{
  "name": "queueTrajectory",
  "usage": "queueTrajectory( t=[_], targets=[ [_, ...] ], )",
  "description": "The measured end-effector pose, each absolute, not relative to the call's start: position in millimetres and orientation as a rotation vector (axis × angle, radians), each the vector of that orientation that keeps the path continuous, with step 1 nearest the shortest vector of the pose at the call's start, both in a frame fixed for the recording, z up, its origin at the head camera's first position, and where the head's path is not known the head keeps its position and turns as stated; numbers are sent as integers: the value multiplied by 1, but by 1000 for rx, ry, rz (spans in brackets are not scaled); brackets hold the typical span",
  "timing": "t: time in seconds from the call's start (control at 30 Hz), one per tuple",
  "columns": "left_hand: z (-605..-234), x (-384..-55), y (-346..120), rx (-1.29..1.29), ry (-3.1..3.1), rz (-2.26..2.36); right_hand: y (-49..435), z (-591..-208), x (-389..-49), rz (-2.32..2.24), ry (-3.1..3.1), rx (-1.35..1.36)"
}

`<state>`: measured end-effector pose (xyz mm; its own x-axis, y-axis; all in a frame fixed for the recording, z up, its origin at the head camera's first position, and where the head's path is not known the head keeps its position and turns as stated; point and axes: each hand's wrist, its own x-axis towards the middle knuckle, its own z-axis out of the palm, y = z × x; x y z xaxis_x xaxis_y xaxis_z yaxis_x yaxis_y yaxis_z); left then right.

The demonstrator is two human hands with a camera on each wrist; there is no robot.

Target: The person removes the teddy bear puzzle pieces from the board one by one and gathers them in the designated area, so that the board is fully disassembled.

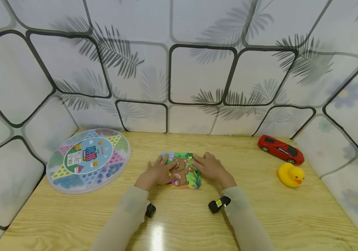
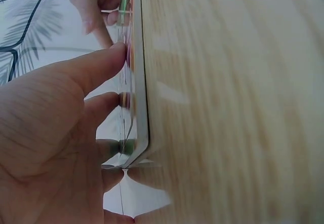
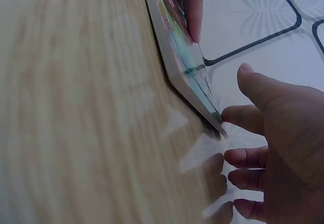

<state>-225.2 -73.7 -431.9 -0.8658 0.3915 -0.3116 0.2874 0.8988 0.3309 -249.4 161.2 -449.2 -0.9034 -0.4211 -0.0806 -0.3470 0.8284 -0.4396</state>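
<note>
A thin, colourful bear puzzle board (image 1: 181, 174) lies flat on the table in the middle of the head view. Its grey-white edge shows from the side in the left wrist view. My left hand (image 1: 158, 173) rests over its left part, thumb and fingertips pressed on the picture and the outer fingers reaching onto the tabletop. At the upper right corner, my right hand (image 1: 211, 166) touches the board with its index finger, thumb lifted above it. In the right wrist view, the other fingertips of the right hand (image 3: 293, 143) meet the table beside the board.
A round Chinese checkers box (image 1: 120, 167) lies at the left. A red toy car (image 1: 279, 150) and a yellow rubber duck (image 1: 290, 175) stand at the right. Patterned cloth walls (image 1: 197, 76) close in the wooden table (image 1: 179, 216) behind and at both sides.
</note>
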Motion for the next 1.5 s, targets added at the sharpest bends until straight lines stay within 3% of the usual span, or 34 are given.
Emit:
queueTrajectory(
  t=[0.57, 1.1, 1.5],
  targets=[
    [-433, -226, -72, 474, 2713, 391, 155, -447, -268, -764, 2806, -472],
    [-431, -223, -72, 465, 2716, 385, 157, -449, -274, -1005, 2678, -661],
    [-431, -222, -72, 470, 2719, 398, 149, -454, -272, -1108, 2698, -584]
  ],
)
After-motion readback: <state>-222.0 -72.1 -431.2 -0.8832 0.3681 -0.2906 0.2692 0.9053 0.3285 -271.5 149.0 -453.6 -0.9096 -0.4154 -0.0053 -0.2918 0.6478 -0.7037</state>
